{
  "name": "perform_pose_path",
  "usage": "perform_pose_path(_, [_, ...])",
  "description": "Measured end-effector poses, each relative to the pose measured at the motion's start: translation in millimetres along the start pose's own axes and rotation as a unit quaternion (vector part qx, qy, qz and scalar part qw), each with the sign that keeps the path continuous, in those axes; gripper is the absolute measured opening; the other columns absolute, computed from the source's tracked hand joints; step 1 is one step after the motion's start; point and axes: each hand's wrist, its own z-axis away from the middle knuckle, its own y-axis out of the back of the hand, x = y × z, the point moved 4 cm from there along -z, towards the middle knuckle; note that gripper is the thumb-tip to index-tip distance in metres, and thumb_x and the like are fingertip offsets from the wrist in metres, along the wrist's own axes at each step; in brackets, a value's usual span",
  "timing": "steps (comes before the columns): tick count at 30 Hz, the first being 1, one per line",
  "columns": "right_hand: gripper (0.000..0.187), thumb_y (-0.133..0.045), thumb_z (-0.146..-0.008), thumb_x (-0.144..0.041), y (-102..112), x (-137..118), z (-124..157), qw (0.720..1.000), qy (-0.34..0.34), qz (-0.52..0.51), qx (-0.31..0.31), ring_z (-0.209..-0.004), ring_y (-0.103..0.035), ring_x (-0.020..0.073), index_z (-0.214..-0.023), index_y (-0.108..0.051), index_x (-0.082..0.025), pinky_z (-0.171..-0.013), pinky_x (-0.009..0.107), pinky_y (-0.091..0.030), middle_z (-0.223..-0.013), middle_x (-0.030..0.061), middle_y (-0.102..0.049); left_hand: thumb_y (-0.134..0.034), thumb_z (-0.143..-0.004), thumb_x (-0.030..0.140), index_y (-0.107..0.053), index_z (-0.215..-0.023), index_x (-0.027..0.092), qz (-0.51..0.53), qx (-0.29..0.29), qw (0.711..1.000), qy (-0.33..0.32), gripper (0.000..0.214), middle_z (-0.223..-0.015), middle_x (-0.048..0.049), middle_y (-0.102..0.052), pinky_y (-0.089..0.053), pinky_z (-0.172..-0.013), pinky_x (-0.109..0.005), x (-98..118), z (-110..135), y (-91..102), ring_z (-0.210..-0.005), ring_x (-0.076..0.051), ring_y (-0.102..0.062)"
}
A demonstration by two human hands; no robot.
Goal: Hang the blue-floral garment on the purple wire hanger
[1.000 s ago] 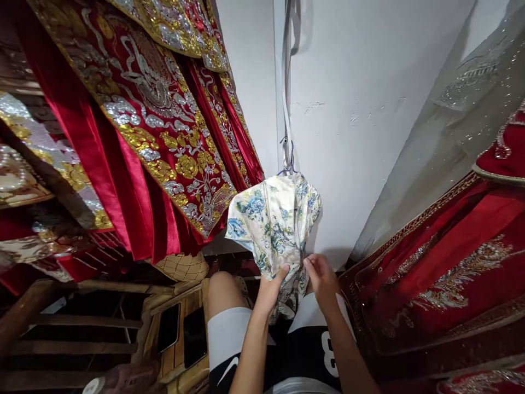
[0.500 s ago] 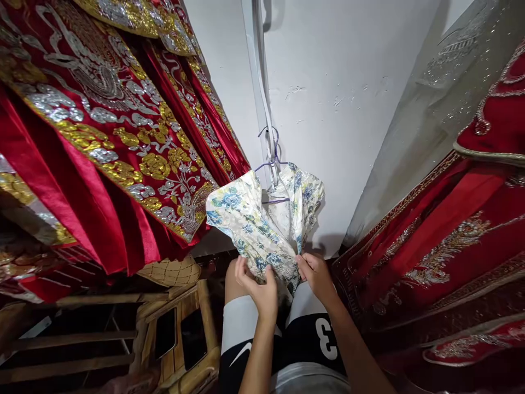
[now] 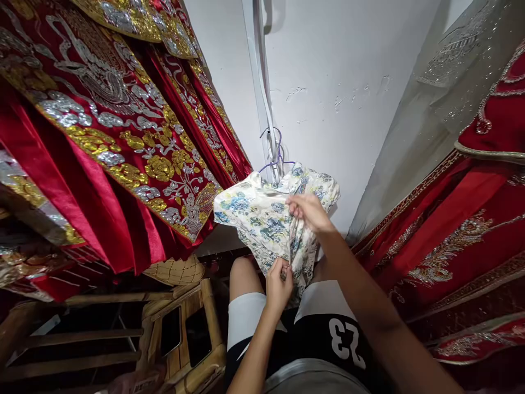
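Centre: shirt (image 3: 254, 221) on hanger (image 3: 280, 155), before wall (image 3: 328, 60); lower end between the legs (image 3: 246, 282).
Above hanger: strap (image 3: 259, 65), running down along the wall.
On shirt: right fingers (image 3: 298, 206) at upper front, left fingers (image 3: 279, 266) below them at lower front.
Left of shirt: drapery (image 3: 159, 169), lower corner just beside the sleeve.
Below drapery, left of legs: bamboo seat (image 3: 214, 317).
Right of shirt and legs: second drapery (image 3: 447, 262).

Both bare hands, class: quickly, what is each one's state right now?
Left hand: closed, pinching the white, blue-flowered fabric top low on its front.
Right hand: closed, pinching the same top higher up.
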Motion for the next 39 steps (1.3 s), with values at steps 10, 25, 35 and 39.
perform_pose_path(10, [0.022,-0.069,-0.086,-0.037,-37.5,-33.4,1.2,0.994,0.092,-0.066,0.009,-0.043,-0.048,0.0062,-0.078,-0.066,-0.017,-0.042,0.018,-0.033,-0.053,-0.0041,-0.060,-0.055,-0.094,0.024,-0.065,-0.111,0.022,0.037,-0.043,0.995,-0.086,0.019,-0.098,-0.0072,-0.071,-0.050,-0.083,-0.032,44.8,-64.6,67.0,-0.091,-0.022,-0.068])
perform_pose_path(25, [0.034,-0.072,-0.074,-0.039,-5.4,41.7,-5.0,0.987,0.086,0.096,0.096,-0.048,-0.029,0.0088,-0.056,-0.048,-0.023,-0.048,0.026,-0.021,-0.049,-0.0078,-0.036,-0.057,-0.097,0.022,-0.066,-0.088,0.019,0.091,0.276,0.929,-0.228,0.013,-0.085,-0.0029,-0.067,-0.046,-0.078,-0.028,126.2,-180.1,146.5,-0.082,-0.016,-0.061])
perform_pose_path(35, [0.039,-0.057,-0.081,-0.050,7.1,104.2,82.4,0.999,-0.019,-0.001,0.051,-0.043,-0.025,0.0112,-0.057,-0.036,-0.027,-0.047,0.030,-0.025,-0.046,-0.0079,-0.027,-0.058,-0.090,0.009,-0.053,-0.067,0.017,0.548,0.272,0.760,0.219,0.024,-0.061,0.0029,-0.055,-0.051,-0.073,-0.019,-13.5,-120.9,124.5,-0.060,-0.008,-0.058])
perform_pose_path(39, [0.038,-0.068,-0.078,-0.045,30.0,99.3,102.7,0.993,-0.081,0.011,-0.082,-0.041,-0.023,0.0090,-0.053,-0.049,-0.024,-0.046,0.029,-0.019,-0.041,-0.0068,-0.034,-0.071,-0.081,0.018,-0.061,-0.068,0.015,0.537,0.242,0.770,0.246,0.016,-0.065,-0.0001,-0.063,-0.049,-0.063,-0.020,-25.1,-79.9,61.9,-0.061,-0.011,-0.061])
